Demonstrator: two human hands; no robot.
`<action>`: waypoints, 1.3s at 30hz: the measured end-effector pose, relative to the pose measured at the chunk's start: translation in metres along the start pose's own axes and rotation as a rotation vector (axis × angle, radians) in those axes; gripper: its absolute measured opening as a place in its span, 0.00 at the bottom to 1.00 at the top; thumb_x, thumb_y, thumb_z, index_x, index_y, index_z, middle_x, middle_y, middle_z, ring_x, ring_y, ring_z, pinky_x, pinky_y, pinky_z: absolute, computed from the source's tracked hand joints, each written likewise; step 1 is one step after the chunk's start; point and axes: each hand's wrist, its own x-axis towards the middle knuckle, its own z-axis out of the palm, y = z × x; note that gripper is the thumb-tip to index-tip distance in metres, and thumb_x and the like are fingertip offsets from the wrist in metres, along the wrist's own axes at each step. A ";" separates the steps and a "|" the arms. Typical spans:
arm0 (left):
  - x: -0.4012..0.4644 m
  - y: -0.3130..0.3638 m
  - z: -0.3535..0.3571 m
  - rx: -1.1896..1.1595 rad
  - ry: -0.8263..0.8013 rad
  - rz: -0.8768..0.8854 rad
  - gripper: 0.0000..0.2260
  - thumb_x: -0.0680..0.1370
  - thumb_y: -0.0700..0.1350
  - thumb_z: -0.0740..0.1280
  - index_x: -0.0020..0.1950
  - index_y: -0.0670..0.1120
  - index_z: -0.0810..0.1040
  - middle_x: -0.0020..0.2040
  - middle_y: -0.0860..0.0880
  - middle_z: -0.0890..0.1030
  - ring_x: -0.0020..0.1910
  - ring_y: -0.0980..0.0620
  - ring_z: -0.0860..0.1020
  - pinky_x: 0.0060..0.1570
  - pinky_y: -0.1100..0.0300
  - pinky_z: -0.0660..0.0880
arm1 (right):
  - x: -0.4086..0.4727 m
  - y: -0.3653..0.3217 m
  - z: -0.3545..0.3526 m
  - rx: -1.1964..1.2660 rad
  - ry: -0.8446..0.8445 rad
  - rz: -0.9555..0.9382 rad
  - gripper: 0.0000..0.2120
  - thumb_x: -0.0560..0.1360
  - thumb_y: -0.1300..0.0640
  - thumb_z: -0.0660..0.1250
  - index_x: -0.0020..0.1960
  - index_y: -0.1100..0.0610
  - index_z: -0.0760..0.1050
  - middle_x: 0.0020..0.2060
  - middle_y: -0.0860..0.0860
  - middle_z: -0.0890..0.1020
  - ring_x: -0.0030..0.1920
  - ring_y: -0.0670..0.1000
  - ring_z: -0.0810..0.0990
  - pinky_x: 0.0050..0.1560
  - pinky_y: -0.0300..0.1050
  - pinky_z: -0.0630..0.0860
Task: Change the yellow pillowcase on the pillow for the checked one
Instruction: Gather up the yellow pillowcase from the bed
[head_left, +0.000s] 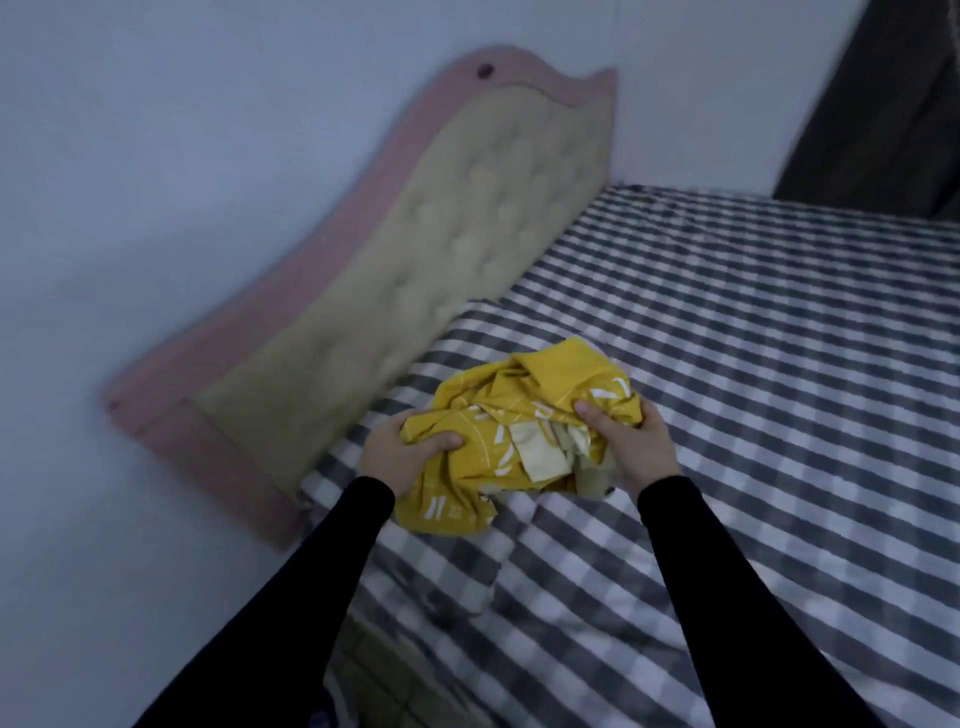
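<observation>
Both hands hold a crumpled yellow pillowcase with white markings above the bed.

Left hand grasps its left side, thumb on top; right hand clutches the right side. The bundle sits over a pillow in grey-and-white checked fabric (same pattern as the checked bed sheet), near the tufted beige headboard with pink trim. Black sleeves cover both arms.

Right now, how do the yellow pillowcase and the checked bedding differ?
The yellow pillowcase is crumpled into a bundle; the checked bedding lies mostly flat. The pillowcase is gripped by the left hand and right hand; the bedding is untouched. Yellow with white marks versus grey-white checks. Both are cloth.
</observation>
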 end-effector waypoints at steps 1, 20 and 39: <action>-0.011 -0.004 -0.026 -0.015 0.038 0.003 0.16 0.61 0.51 0.80 0.46 0.52 0.81 0.41 0.56 0.81 0.41 0.60 0.78 0.35 0.73 0.71 | -0.011 -0.002 0.021 -0.018 -0.035 0.000 0.46 0.50 0.43 0.84 0.65 0.50 0.73 0.55 0.49 0.82 0.53 0.52 0.82 0.56 0.55 0.79; -0.228 -0.232 -0.320 -0.041 0.703 -0.330 0.08 0.70 0.49 0.76 0.44 0.53 0.78 0.39 0.54 0.79 0.39 0.57 0.75 0.36 0.66 0.70 | -0.207 0.189 0.367 -0.374 -0.599 0.102 0.52 0.49 0.38 0.82 0.69 0.52 0.68 0.60 0.51 0.79 0.56 0.53 0.79 0.59 0.56 0.77; -0.276 -0.415 -0.271 -0.106 0.628 -0.851 0.17 0.70 0.54 0.75 0.56 0.49 0.79 0.50 0.48 0.80 0.53 0.47 0.78 0.45 0.60 0.69 | -0.230 0.386 0.398 -0.903 -0.689 0.365 0.43 0.66 0.48 0.78 0.74 0.53 0.61 0.68 0.55 0.72 0.64 0.58 0.74 0.61 0.53 0.73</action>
